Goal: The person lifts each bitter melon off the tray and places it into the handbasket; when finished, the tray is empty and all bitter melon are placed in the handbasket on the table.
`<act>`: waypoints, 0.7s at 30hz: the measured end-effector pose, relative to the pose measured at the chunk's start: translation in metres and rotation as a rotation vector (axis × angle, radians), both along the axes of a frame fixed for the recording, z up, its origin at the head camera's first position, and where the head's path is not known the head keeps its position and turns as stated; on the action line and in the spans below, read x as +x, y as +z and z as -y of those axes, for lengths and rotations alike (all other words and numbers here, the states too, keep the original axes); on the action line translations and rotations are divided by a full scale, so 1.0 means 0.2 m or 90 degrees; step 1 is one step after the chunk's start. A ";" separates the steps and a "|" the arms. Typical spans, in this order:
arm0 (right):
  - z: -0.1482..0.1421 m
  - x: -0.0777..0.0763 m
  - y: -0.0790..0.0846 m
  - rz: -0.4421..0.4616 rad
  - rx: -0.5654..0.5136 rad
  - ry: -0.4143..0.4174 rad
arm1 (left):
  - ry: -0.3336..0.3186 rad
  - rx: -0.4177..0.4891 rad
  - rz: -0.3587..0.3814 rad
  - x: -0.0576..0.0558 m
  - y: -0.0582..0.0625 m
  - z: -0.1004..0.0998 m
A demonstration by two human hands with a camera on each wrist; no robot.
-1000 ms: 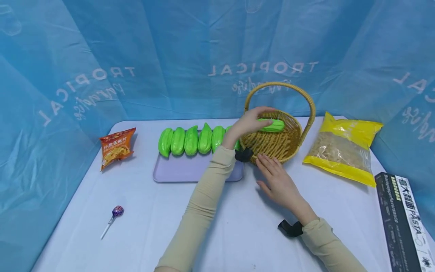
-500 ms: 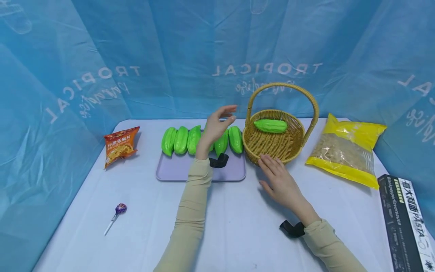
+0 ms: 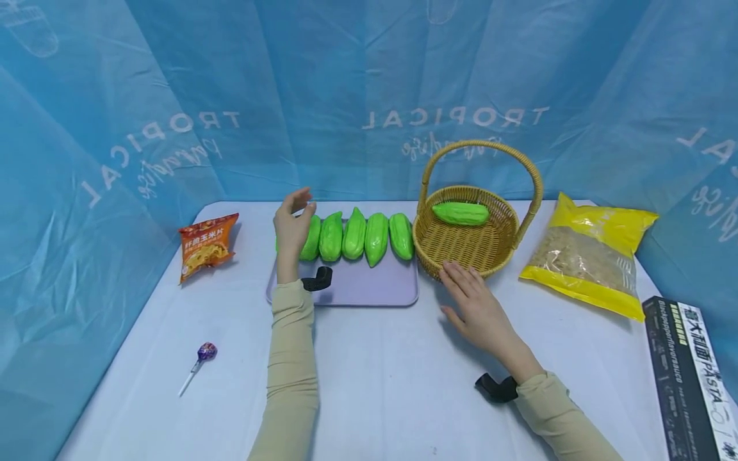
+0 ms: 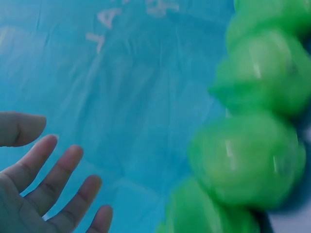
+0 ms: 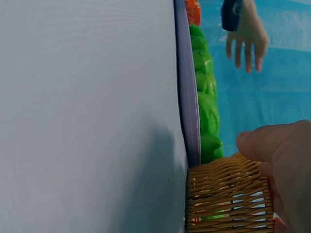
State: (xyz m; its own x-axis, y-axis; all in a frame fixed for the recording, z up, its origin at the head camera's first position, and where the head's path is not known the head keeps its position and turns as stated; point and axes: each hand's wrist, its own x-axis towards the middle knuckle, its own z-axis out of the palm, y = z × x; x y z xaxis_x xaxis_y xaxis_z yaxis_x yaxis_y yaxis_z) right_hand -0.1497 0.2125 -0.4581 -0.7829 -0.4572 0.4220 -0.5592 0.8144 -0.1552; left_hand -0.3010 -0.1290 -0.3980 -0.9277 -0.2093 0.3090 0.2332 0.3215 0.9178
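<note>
My left hand [image 3: 293,229] hovers over the left end of a lilac tray [image 3: 369,288], fingers spread and holding nothing. Beneath and beside it, several bright green ridged gourds [image 3: 377,238] lie in a row on the tray; the hand hides part of the leftmost ones. In the left wrist view the spread fingers [image 4: 63,179] stand apart from blurred green gourds [image 4: 248,155]. My right hand [image 3: 477,317] rests its fairly straight fingers on the near rim of a wicker basket [image 3: 461,246]. One green gourd [image 3: 460,214] lies inside at the back.
An orange snack bag [image 3: 207,246] stands left of the tray, with a lollipop [image 3: 206,352] nearer the front. To the basket's right lie a yellow bag of pasta-like pieces [image 3: 588,256] and a black-and-white pasta box [image 3: 688,371]. The basket's tall handle [image 3: 533,182] arches over it.
My left hand has let go of the gourd in the basket and moved left across the tray to its left end. The right hand has stayed at the basket rim.
</note>
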 end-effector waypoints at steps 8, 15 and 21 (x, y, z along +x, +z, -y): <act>0.00 0.00 -0.01 -0.011 0.003 -0.001 | 0.138 -0.009 0.036 0.04 -0.09 0.17; 0.01 0.00 -0.01 -0.007 0.001 -0.001 | 0.191 -0.041 0.095 0.06 -0.17 0.22; 0.01 0.00 -0.01 -0.014 -0.001 -0.002 | 0.190 -0.057 0.107 0.07 -0.21 0.23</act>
